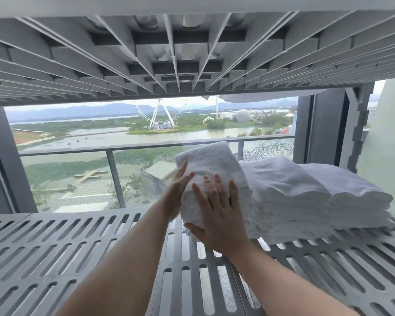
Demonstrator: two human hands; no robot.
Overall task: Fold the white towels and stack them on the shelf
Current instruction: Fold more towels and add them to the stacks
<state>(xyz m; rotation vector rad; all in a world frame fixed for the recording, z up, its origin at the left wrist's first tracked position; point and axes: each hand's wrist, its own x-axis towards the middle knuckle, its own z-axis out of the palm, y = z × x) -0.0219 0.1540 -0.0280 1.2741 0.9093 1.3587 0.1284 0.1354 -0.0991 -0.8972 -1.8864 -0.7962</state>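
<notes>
The folded towel [211, 159] lies on the shelf [78, 247] dead ahead, long axis pointing away, touching the stack [290, 192] on its right. Straight-fingered, my left hand [179, 187] presses its left flank, my right hand [217, 217] its near end.

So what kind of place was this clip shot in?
Probably a high-rise hotel or apartment room: a grey slatted shelf holds folded white towels, and the window behind looks down over a balcony railing to a river and a Ferris wheel.
</notes>
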